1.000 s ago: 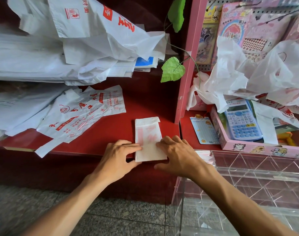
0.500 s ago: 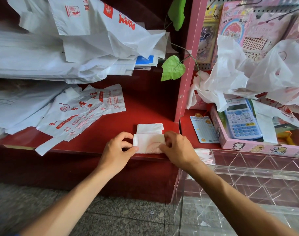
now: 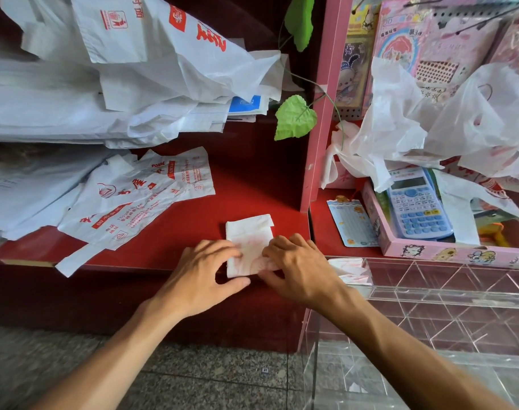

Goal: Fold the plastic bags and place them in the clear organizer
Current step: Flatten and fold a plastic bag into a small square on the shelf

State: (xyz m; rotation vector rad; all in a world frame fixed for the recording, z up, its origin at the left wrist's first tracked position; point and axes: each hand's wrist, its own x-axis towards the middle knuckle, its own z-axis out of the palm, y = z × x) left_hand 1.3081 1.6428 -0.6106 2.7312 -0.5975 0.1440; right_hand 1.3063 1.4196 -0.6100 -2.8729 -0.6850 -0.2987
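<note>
A small white plastic bag with faint pink print (image 3: 250, 239) lies folded into a short packet at the front edge of the red shelf (image 3: 246, 190). My left hand (image 3: 203, 272) pinches its left near corner, fingers on top and thumb at the near edge. My right hand (image 3: 301, 263) holds the right near corner the same way. The clear organizer (image 3: 447, 294) with divided compartments stands to the lower right. Its nearest left compartment holds folded white bags (image 3: 349, 270). Loose crumpled white bags (image 3: 424, 125) are heaped at the upper right.
A flat red-printed bag (image 3: 140, 199) lies on the shelf's left. Stacked white bags (image 3: 128, 84) fill the upper left. A pink post (image 3: 319, 119) divides the shelves. A pink tray (image 3: 447, 250) holds a blue calculator (image 3: 415, 204); a small card (image 3: 351, 224) lies beside it. Below is stone floor (image 3: 193, 380).
The long folded strip was doubled over, its near half brought up onto the far half. Both hands now hold the shorter packet at the shelf's edge.
</note>
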